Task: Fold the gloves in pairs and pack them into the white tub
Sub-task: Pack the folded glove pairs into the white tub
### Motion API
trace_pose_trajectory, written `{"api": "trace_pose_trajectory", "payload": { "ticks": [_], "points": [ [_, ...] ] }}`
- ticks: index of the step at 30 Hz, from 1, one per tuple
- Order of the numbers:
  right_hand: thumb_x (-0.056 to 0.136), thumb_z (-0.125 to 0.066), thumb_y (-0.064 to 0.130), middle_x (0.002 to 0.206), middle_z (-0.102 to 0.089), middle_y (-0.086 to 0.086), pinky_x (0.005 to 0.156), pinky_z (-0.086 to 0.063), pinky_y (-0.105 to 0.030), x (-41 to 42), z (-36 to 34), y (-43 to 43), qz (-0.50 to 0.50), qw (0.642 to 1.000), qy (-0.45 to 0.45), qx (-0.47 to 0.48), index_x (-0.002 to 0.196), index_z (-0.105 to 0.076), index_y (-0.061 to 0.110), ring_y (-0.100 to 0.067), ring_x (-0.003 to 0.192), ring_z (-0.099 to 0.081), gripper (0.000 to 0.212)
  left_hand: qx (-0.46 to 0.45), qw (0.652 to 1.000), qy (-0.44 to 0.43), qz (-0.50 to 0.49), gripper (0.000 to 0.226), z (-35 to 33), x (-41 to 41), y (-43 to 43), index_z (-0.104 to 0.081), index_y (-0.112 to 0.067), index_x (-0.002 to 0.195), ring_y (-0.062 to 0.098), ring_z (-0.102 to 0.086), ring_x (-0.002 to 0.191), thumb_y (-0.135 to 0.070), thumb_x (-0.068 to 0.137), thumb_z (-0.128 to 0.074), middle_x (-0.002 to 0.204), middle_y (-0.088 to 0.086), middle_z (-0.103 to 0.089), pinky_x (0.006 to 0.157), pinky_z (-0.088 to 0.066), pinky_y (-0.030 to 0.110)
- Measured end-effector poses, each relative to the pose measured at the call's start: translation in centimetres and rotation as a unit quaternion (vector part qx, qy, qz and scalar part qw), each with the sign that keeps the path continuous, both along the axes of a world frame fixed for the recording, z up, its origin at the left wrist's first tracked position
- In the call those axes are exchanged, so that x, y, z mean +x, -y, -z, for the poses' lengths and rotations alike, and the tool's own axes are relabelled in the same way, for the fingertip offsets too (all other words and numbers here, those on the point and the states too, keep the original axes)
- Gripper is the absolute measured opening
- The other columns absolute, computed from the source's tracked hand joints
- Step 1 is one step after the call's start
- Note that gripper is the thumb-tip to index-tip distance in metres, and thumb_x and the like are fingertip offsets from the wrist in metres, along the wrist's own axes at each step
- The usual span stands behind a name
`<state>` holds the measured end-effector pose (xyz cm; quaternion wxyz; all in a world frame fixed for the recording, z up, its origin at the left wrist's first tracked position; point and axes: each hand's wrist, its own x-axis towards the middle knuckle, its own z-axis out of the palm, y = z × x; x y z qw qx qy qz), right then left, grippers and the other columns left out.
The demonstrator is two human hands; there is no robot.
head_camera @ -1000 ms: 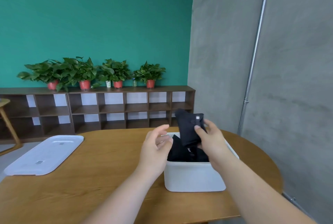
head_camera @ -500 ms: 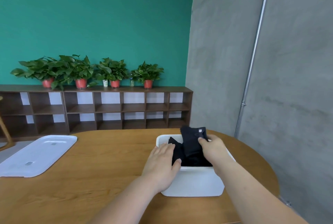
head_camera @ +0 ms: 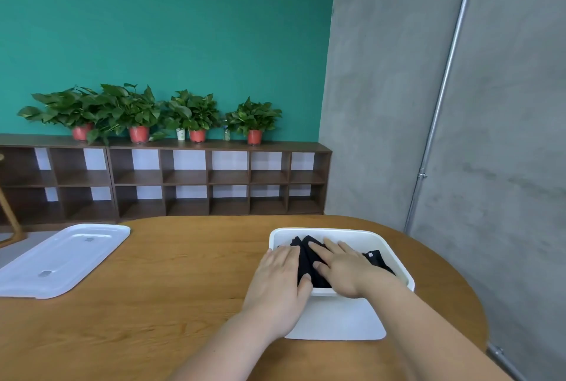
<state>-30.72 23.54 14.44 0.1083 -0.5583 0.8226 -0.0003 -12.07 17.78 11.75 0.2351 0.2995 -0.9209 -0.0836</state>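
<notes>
The white tub (head_camera: pixel 337 316) stands on the wooden table (head_camera: pixel 171 273), right of centre. Black folded gloves (head_camera: pixel 306 253) fill it, and one with a small white tag (head_camera: pixel 375 256) lies at the right side. My left hand (head_camera: pixel 280 276) lies flat over the tub's left rim, fingers straight on the gloves. My right hand (head_camera: pixel 340 267) presses flat on the gloves in the middle of the tub, fingers pointing left and away. Most of the gloves are hidden under both hands.
The tub's white lid (head_camera: pixel 61 258) lies upside down on the table's left side. Behind the table runs a low brown shelf (head_camera: pixel 183 178) with potted plants (head_camera: pixel 137 114). A grey wall with a metal pipe (head_camera: pixel 441 98) is close on the right.
My right hand has lowered the black glove pair from above the tub down into it and let go. Both hands now press flat on the gloves.
</notes>
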Motion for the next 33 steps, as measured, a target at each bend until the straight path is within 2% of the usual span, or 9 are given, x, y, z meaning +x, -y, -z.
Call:
{"api": "trace_pose_trajectory", "payload": {
  "ticks": [6,12,14,16,19,21,24,28,33],
  "points": [
    [0.111,-0.024,0.053,0.175,0.004,0.009,0.130,-0.001,-0.049,-0.5,0.1,0.9,0.004,0.999,0.019,0.040,0.165,0.001,0.045,-0.022,0.162,0.009,0.060,-0.001,1.000,0.019,0.000,0.063,0.1,-0.1,0.2,-0.021,-0.015,0.167,0.016,-0.012,0.160,-0.043,0.111,-0.028,0.171,0.001,-0.025,0.131,0.004,0.030],
    [0.109,-0.022,0.058,0.175,-0.003,0.012,0.129,0.001,-0.050,0.6,-0.3,-0.6,0.015,0.997,-0.037,-0.068,0.164,-0.003,0.050,-0.024,0.162,0.004,0.058,0.060,0.997,-0.042,0.036,0.061,-0.5,0.8,0.3,-0.017,-0.027,0.167,0.009,-0.009,0.160,-0.046,0.111,-0.033,0.171,-0.012,-0.020,0.131,0.000,0.030],
    [0.107,-0.024,0.063,0.174,-0.009,0.012,0.129,-0.003,-0.048,0.8,-0.9,-1.0,0.025,0.992,-0.048,-0.115,0.163,-0.012,0.051,-0.026,0.161,0.001,0.058,0.082,0.992,-0.086,0.030,0.058,-1.0,1.8,0.7,-0.022,-0.033,0.165,0.008,-0.018,0.156,-0.047,0.111,-0.037,0.166,-0.017,-0.026,0.129,-0.013,0.030],
    [0.106,-0.032,0.064,0.172,-0.021,0.011,0.129,-0.010,-0.044,1.2,-1.7,-1.2,0.031,0.985,-0.063,-0.154,0.159,-0.030,0.050,-0.026,0.160,-0.008,0.055,0.099,0.989,-0.111,0.014,0.056,-1.1,3.1,1.1,-0.025,-0.035,0.163,0.006,-0.022,0.152,-0.047,0.110,-0.039,0.161,-0.020,-0.027,0.126,-0.023,0.030],
    [0.104,-0.049,0.054,0.153,-0.049,0.015,0.119,-0.032,-0.033,2.8,-3.1,-0.9,0.014,0.968,-0.074,-0.238,0.143,-0.056,0.045,-0.018,0.144,-0.033,0.041,0.109,0.985,-0.128,-0.021,0.054,-0.5,5.7,1.7,-0.031,-0.036,0.161,0.004,-0.025,0.147,-0.047,0.109,-0.043,0.157,-0.021,-0.031,0.123,-0.030,0.030],
    [0.104,-0.053,0.045,0.141,-0.057,0.018,0.110,-0.040,-0.029,4.9,-4.1,-0.3,-0.011,0.957,-0.043,-0.285,0.135,-0.062,0.042,-0.012,0.134,-0.041,0.033,0.113,0.985,-0.124,-0.046,0.053,0.3,7.8,2.2,-0.037,-0.037,0.158,0.005,-0.029,0.144,-0.046,0.107,-0.047,0.152,-0.021,-0.034,0.121,-0.033,0.030],
    [0.104,-0.055,0.040,0.136,-0.059,0.019,0.105,-0.044,-0.027,9.2,-4.7,1.1,-0.058,0.946,-0.009,-0.318,0.131,-0.065,0.040,-0.008,0.132,-0.042,0.029,0.116,0.984,-0.105,-0.082,0.049,1.7,11.3,3.0,-0.043,-0.037,0.154,0.006,-0.032,0.140,-0.045,0.106,-0.050,0.147,-0.019,-0.037,0.119,-0.035,0.029],
    [0.106,-0.053,0.042,0.136,-0.056,0.022,0.109,-0.041,-0.025,14.6,-3.7,3.0,-0.121,0.941,-0.015,-0.316,0.133,-0.065,0.041,-0.005,0.136,-0.039,0.030,0.117,0.980,-0.088,-0.136,0.048,4.0,16.0,3.9,-0.046,-0.036,0.152,0.009,-0.035,0.137,-0.047,0.105,-0.050,0.144,-0.016,-0.039,0.117,-0.035,0.028],
    [0.104,-0.052,0.047,0.143,-0.052,0.022,0.108,-0.044,-0.025,19.6,1.0,5.6,-0.162,0.953,0.009,-0.255,0.137,-0.061,0.042,-0.005,0.138,-0.038,0.035,0.124,0.969,-0.057,-0.205,0.047,6.6,22.9,5.1,-0.049,-0.036,0.149,0.013,-0.036,0.136,-0.046,0.104,-0.051,0.144,-0.012,-0.041,0.117,-0.032,0.027]
  ]
}}
